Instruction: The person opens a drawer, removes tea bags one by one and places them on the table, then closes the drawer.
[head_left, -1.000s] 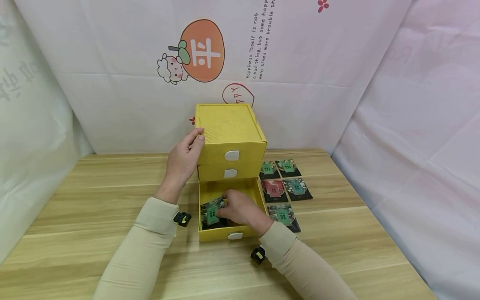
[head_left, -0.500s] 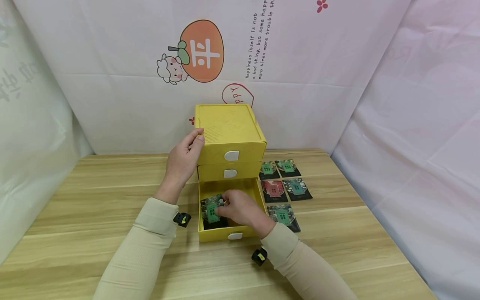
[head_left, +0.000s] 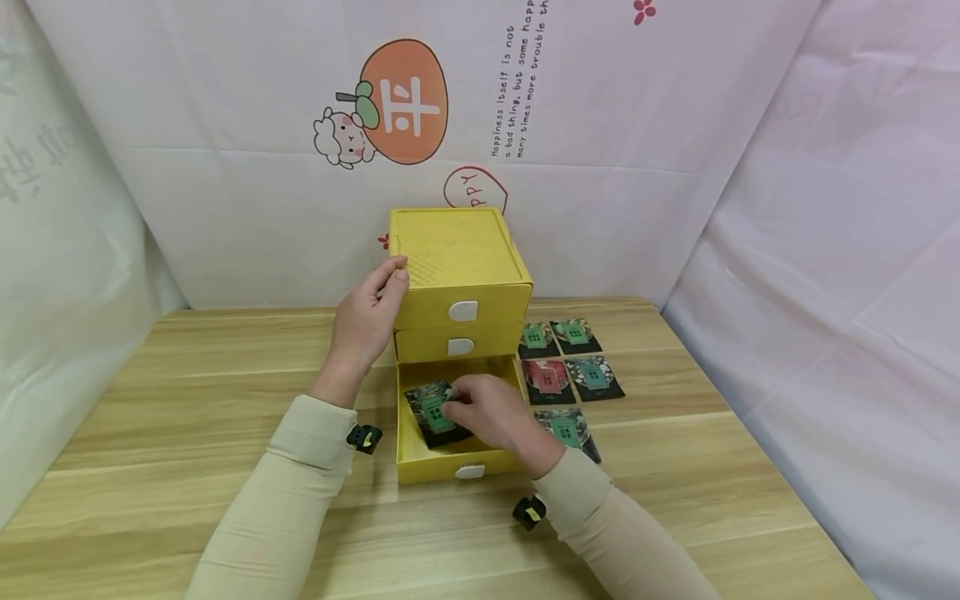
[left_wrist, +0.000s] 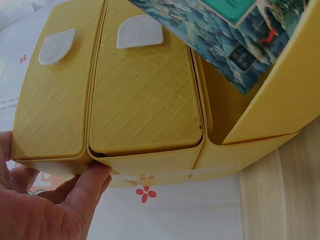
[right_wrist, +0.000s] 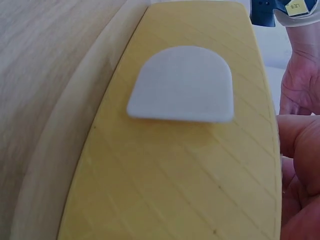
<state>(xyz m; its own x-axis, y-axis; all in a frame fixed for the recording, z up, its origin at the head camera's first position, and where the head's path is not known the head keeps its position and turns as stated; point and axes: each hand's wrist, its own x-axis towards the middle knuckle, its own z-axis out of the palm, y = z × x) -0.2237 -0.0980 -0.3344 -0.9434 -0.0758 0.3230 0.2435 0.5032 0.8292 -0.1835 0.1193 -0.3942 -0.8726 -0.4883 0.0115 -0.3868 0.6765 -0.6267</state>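
A yellow drawer box point(head_left: 461, 246) stands on the table with its bottom drawer point(head_left: 435, 471) pulled out. My left hand point(head_left: 367, 317) holds its upper left corner, fingertips on the top edge; the left wrist view shows the thumb along the side. Inside the drawer outline, my right hand point(head_left: 491, 412) pinches a flat square packet point(head_left: 433, 414), dark with a green label, at its right edge. The packet is tilted, and the left wrist view shows its patterned corner point(left_wrist: 245, 55) over the drawer opening. In the right wrist view, the drawer front with its white tab point(right_wrist: 182, 85) hides part of the right hand.
Several similar packets lie to the right of the box: a red one point(head_left: 548, 381), a teal one point(head_left: 595, 377) and green-labelled ones such as the nearest point(head_left: 566, 431). The two upper drawers point(head_left: 431, 342) are closed. A printed white cloth point(head_left: 600, 225) hangs behind the table point(head_left: 225, 400).
My right hand has lifted the packet from the drawer's left side and moved it a little to the right, turning it slightly. The left hand stays at the box corner.
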